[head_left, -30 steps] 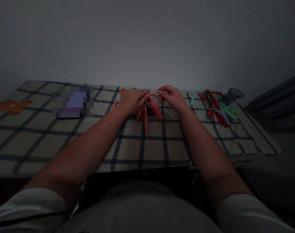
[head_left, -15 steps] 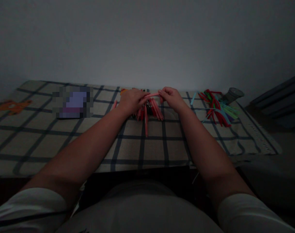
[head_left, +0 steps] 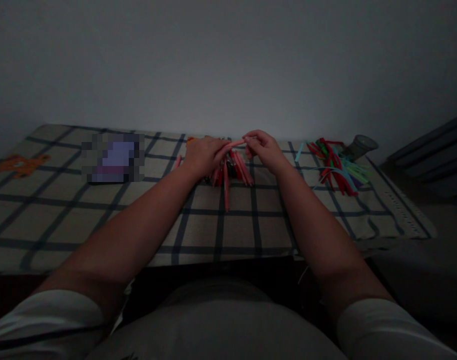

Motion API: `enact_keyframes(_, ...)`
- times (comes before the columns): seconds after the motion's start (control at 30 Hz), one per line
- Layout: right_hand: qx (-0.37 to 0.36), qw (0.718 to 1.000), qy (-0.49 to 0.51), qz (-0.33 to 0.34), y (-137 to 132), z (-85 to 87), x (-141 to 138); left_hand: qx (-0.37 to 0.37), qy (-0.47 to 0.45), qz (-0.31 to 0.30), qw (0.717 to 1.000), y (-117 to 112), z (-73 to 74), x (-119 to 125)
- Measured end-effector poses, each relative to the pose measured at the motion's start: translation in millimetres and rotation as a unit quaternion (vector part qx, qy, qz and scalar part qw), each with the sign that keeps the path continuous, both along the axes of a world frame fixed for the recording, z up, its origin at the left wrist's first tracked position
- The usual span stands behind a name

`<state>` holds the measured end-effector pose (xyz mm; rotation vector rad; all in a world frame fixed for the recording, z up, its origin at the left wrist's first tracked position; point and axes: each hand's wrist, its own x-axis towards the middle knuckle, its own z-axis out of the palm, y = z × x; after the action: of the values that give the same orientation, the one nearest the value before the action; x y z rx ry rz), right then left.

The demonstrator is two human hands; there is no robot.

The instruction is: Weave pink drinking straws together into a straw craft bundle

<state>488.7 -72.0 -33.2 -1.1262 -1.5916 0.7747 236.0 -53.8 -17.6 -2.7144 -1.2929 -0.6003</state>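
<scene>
Between my hands stretches a thin pink strip (head_left: 237,143), held nearly level just above the table. My left hand (head_left: 205,154) is closed around its left end, palm down over a bundle of pink, red and dark strips (head_left: 243,169). The right end is pinched between the thumb and fingers of my right hand (head_left: 263,148). One pink strip (head_left: 226,192) of the bundle points toward me on the cloth. Part of the bundle is hidden under my left hand, where a bit of orange (head_left: 191,141) also shows. The dim light blurs fine detail.
A checked cloth (head_left: 153,225) covers the table, which meets a plain wall. To the left lie an orange cut-out shape (head_left: 20,165) and a pixelated purple object (head_left: 115,160). At right are red strips (head_left: 331,165), green and blue ones, and a grey cup (head_left: 363,145).
My right hand has risen slightly, its fingers shifting on the pink strip. That strip now slants up a little toward the right. My left hand has barely moved.
</scene>
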Motion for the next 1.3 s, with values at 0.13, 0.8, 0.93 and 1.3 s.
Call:
enact_keyframes(0.13,0.016,1.000,0.007,0.007,1.5,-0.7,0.7,-0.005,0.009,0.003,1.000,-3.4,4.3,-0.2)
enact_keyframes(0.8,0.003,1.000,-0.023,0.014,-0.2,0.8,4.9,-0.011,0.033,-0.004,0.999,0.2,3.0,-0.5)
enact_keyframes(0.93,0.012,0.999,-0.033,0.006,0.8,-0.4,4.7,-0.006,0.031,-0.003,1.000,1.8,0.6,-1.3)
enact_keyframes(1.3,0.032,0.998,-0.057,-0.026,-6.3,6.1,-0.1,-0.010,0.012,-0.011,1.000,-0.2,1.3,1.5)
